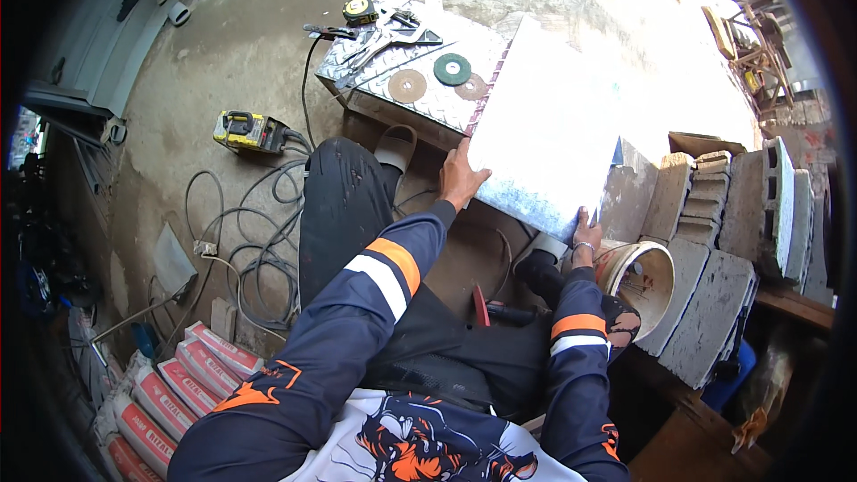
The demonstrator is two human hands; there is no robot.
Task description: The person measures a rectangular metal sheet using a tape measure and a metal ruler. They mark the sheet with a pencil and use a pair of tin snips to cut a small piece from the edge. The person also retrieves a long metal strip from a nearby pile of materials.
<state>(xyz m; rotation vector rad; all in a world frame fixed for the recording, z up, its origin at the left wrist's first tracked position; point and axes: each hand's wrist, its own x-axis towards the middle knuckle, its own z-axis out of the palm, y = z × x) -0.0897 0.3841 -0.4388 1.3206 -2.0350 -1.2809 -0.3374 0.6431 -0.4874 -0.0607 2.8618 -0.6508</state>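
Note:
A large pale grey square tile (544,125) is held tilted in front of me, over my knees. My left hand (460,180) grips its near left edge, fingers curled over the rim. My right hand (586,232) holds the tile's near right corner from below. Both sleeves are dark blue with orange and white bands. Behind the tile a low metal checker-plate platform (357,71) carries grinding discs (453,69), a yellow tape measure (359,10) and hand tools.
A white bucket (644,278) stands by my right knee, beside stacked tiles and concrete blocks (714,241). A yellow power tool (248,130) with tangled cables (259,259) lies on the floor at left. Red-and-white sacks (178,384) are piled lower left.

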